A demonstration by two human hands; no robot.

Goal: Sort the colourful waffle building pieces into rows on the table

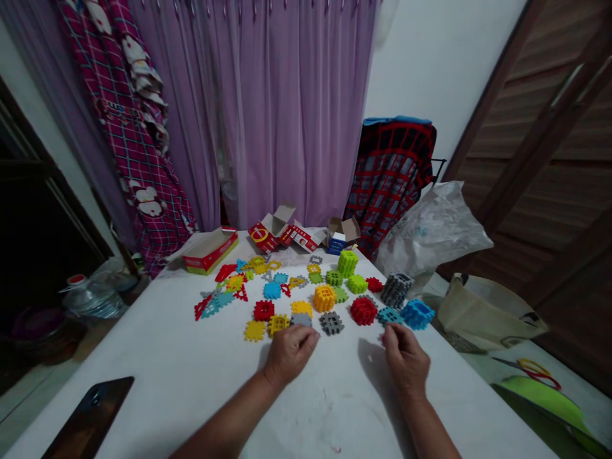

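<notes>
While the left hand [290,355] is resting loosely curled and empty on the white tabletop [143,357], just beside a grey plastic waffle block [301,320], the right hand [405,360] is hovering with its fingers bunched, grasping nothing, near a blue block [389,315]. Coloured interlocking blocks [264,310] are lying scattered ahead of both hands, some forming shapes such as a blue cube [417,314]. Opened cardboard boxes [277,228] are standing beyond them, and a smartphone [90,417] is lying at the tabletop's left edge.
</notes>
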